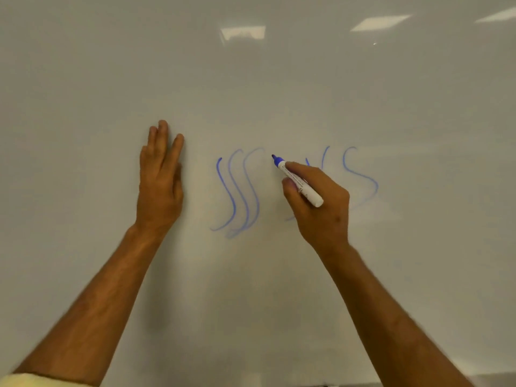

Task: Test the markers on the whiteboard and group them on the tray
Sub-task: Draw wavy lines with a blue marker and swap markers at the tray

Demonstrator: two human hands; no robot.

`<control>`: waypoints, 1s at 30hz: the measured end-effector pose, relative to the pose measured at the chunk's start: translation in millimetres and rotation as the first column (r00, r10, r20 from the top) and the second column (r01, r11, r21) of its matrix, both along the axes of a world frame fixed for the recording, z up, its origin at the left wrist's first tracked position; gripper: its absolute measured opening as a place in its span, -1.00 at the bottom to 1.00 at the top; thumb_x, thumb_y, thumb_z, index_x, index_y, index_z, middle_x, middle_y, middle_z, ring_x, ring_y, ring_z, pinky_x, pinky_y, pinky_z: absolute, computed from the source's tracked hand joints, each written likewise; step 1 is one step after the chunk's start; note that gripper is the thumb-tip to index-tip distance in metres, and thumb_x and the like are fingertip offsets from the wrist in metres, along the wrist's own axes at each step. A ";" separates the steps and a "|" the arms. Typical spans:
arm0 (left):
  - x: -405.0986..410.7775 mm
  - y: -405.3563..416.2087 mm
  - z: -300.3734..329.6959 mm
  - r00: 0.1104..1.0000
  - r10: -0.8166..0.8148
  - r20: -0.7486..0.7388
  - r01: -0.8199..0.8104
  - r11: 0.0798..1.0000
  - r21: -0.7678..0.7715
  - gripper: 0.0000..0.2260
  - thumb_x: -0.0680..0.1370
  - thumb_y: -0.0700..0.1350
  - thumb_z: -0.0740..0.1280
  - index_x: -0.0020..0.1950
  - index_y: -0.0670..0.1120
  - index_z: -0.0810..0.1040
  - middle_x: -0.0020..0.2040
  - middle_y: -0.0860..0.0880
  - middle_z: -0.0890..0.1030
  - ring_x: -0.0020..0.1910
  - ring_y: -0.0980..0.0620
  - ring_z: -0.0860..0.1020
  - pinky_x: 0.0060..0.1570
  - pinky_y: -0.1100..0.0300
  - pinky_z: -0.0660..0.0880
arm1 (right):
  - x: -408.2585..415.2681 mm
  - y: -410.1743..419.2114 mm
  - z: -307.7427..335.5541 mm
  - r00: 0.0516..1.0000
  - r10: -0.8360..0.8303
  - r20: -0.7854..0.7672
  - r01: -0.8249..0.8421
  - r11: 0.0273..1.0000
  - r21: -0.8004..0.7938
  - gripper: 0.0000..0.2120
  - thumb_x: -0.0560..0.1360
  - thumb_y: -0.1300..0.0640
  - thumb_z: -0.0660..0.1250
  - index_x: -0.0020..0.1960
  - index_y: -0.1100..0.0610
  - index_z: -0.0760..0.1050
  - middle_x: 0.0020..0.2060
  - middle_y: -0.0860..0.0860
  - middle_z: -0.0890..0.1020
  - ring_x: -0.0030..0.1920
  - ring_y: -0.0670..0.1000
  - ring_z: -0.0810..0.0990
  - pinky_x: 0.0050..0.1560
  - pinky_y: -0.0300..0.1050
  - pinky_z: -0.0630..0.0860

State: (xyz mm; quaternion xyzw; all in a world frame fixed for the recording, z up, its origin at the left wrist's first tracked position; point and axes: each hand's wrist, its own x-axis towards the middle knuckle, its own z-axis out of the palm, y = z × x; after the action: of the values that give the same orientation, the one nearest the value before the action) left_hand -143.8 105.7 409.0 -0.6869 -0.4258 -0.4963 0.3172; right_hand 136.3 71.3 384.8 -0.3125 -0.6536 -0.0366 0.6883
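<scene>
One whiteboard (279, 79) is showing three blue strokes (237, 191) between two hands: left hand (160, 180) pressing flat, fingers straight; right hand (321, 202) gripping one uncapped blue marker (297, 181).

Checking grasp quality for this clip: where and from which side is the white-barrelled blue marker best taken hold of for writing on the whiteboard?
Grip the white-barrelled blue marker on its white barrel just behind the blue collar, coming from the lower right, as the right hand does. The barrel slants up-left with its tip toward the glossy whiteboard, so this leaves the tip clear. The left hand lies flat on the board.
</scene>
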 end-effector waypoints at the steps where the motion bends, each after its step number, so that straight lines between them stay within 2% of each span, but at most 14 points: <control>1: -1.8 2.3 -2.4 1.000 -0.004 -0.007 0.004 1.000 0.004 -0.58 0.66 -0.34 0.07 0.54 -0.22 0.26 0.57 -0.28 0.15 0.58 -0.24 0.06 0.54 -0.20 0.03 | -3.6 1.8 -3.7 1.000 -0.021 0.019 0.021 1.000 0.005 -0.80 0.53 0.22 0.39 0.15 0.16 0.64 0.01 -0.03 0.70 -0.06 -0.13 0.64 -0.03 -0.30 0.50; 4: -3.0 6.3 -4.8 1.000 -0.017 -0.013 0.018 0.999 0.044 -0.60 0.67 -0.31 0.05 0.52 -0.21 0.30 0.56 -0.26 0.18 0.58 -0.22 0.09 0.56 -0.10 0.00 | -7.1 3.3 -31.2 0.993 -0.104 0.051 0.102 0.994 0.043 -0.82 0.51 0.22 0.40 0.10 0.17 0.64 -0.03 -0.03 0.70 -0.09 -0.14 0.64 -0.06 -0.29 0.53; 7: -4.1 10.7 -7.2 1.000 -0.021 -0.015 0.023 0.996 0.084 -0.61 0.67 -0.31 0.07 0.50 -0.19 0.35 0.55 -0.27 0.23 0.56 -0.22 0.13 0.56 -0.05 0.01 | -11.5 -2.5 -81.7 0.983 -0.184 0.008 0.184 0.983 0.001 -0.86 0.50 0.18 0.37 0.00 0.18 0.65 -0.18 -0.03 0.69 -0.24 -0.19 0.57 -0.22 -0.19 0.56; 9: -4.9 13.2 -8.8 1.000 -0.018 -0.012 0.019 0.994 0.110 -0.61 0.66 -0.36 0.10 0.49 -0.19 0.38 0.54 -0.27 0.25 0.56 -0.22 0.16 0.56 -0.03 0.02 | -18.5 -7.7 -101.9 0.982 -0.158 0.106 0.159 0.987 -0.006 -0.85 0.52 0.15 0.37 0.02 0.19 0.65 -0.14 -0.02 0.70 -0.21 -0.20 0.59 -0.22 -0.15 0.58; 11: -5.5 14.8 -8.9 1.000 -0.018 -0.011 0.019 0.992 0.129 -0.59 0.64 -0.39 0.12 0.48 -0.19 0.39 0.53 -0.27 0.26 0.55 -0.23 0.17 0.56 -0.01 0.02 | -19.9 -5.5 -90.9 0.986 -0.122 0.114 0.122 0.993 0.008 -0.82 0.54 0.14 0.37 0.07 0.20 0.65 -0.08 -0.02 0.70 -0.14 -0.24 0.60 -0.14 -0.22 0.57; 14: -5.8 16.5 -8.7 1.000 -0.020 -0.015 0.022 0.990 0.141 -0.59 0.64 -0.40 0.14 0.47 -0.19 0.40 0.53 -0.27 0.28 0.54 -0.24 0.19 0.56 0.00 0.02 | -10.0 5.0 -39.5 0.974 -0.118 -0.191 0.116 0.993 -0.022 -0.81 0.55 0.22 0.35 0.14 0.19 0.63 -0.07 -0.01 0.69 -0.15 -0.18 0.61 -0.10 -0.20 0.53; 15: -6.1 16.9 -8.7 1.000 -0.020 -0.013 0.021 0.989 0.144 -0.59 0.64 -0.40 0.14 0.47 -0.18 0.41 0.53 -0.26 0.28 0.54 -0.24 0.20 0.56 0.00 0.04 | -6.4 7.3 -25.2 0.966 -0.111 -0.232 0.109 0.994 -0.021 -0.79 0.55 0.24 0.35 0.17 0.18 0.63 -0.05 0.02 0.69 -0.14 -0.12 0.63 -0.10 -0.16 0.54; 17: -6.6 17.4 -9.3 1.000 -0.021 -0.011 0.022 0.989 0.148 -0.59 0.63 -0.41 0.15 0.47 -0.17 0.41 0.53 -0.25 0.28 0.55 -0.23 0.20 0.55 -0.02 0.06 | -3.8 8.4 -15.5 0.979 -0.103 -0.177 0.103 0.995 -0.008 -0.79 0.56 0.25 0.35 0.17 0.16 0.62 -0.05 0.01 0.69 -0.16 -0.16 0.61 -0.09 -0.21 0.52; 20: -8.0 18.0 -8.5 1.000 -0.024 -0.014 0.026 0.988 0.155 -0.57 0.62 -0.42 0.16 0.47 -0.16 0.41 0.53 -0.23 0.28 0.55 -0.19 0.19 0.55 -0.04 0.08 | -9.8 3.1 -48.6 0.980 -0.181 -0.083 0.180 0.984 -0.018 -0.83 0.51 0.21 0.35 0.08 0.17 0.63 -0.19 -0.14 0.62 -0.30 -0.29 0.52 -0.18 -0.39 0.42; 23: -8.4 18.1 -8.8 1.000 -0.026 -0.013 0.028 0.986 0.163 -0.56 0.62 -0.43 0.17 0.47 -0.16 0.42 0.53 -0.21 0.28 0.56 -0.17 0.19 0.55 -0.04 0.10 | -17.7 -4.9 -103.5 0.976 -0.207 -0.072 0.199 0.975 -0.099 -0.84 0.48 0.16 0.32 -0.01 0.16 0.63 -0.28 -0.16 0.58 -0.38 -0.26 0.50 -0.27 -0.38 0.43; 25: -8.9 18.3 -9.9 1.000 -0.019 -0.012 0.021 0.985 0.169 -0.58 0.63 -0.41 0.17 0.47 -0.16 0.42 0.53 -0.21 0.28 0.55 -0.18 0.20 0.54 -0.06 0.12 | -22.2 -8.4 -113.2 0.984 -0.178 0.005 0.178 0.979 -0.096 -0.85 0.48 0.17 0.33 -0.01 0.17 0.63 -0.24 -0.15 0.60 -0.32 -0.31 0.52 -0.23 -0.38 0.44; 26: -9.0 18.5 -10.2 1.000 -0.016 -0.013 0.018 0.985 0.172 -0.58 0.63 -0.40 0.17 0.47 -0.16 0.42 0.53 -0.21 0.29 0.55 -0.18 0.20 0.54 -0.07 0.13 | -21.5 -7.0 -105.6 0.986 -0.167 0.006 0.167 0.982 -0.086 -0.85 0.49 0.18 0.34 0.01 0.17 0.64 -0.21 -0.14 0.61 -0.29 -0.34 0.52 -0.19 -0.40 0.44; 28: -8.9 19.1 -10.0 1.000 -0.016 -0.014 0.018 0.985 0.173 -0.59 0.63 -0.40 0.16 0.46 -0.16 0.42 0.53 -0.22 0.29 0.55 -0.19 0.21 0.53 -0.07 0.14 | -16.0 -0.3 -72.2 0.979 -0.168 -0.112 0.163 0.985 -0.059 -0.83 0.51 0.22 0.35 0.07 0.17 0.63 -0.17 -0.09 0.63 -0.22 -0.34 0.54 -0.14 -0.38 0.44; 30: -8.3 19.1 -9.9 1.000 -0.017 -0.015 0.019 0.985 0.170 -0.59 0.64 -0.40 0.16 0.46 -0.15 0.43 0.52 -0.21 0.30 0.54 -0.20 0.22 0.53 -0.07 0.14 | -8.8 4.4 -34.7 0.964 -0.153 -0.216 0.148 0.988 -0.036 -0.80 0.53 0.27 0.36 0.13 0.17 0.62 -0.10 -0.02 0.68 -0.18 -0.23 0.60 -0.13 -0.29 0.49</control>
State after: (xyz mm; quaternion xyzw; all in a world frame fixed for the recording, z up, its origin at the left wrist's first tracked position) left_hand -152.1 124.8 399.1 -0.6646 -0.3735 -0.5289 0.3729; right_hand 127.5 75.7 350.1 -0.3700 -0.5490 -0.0480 0.7480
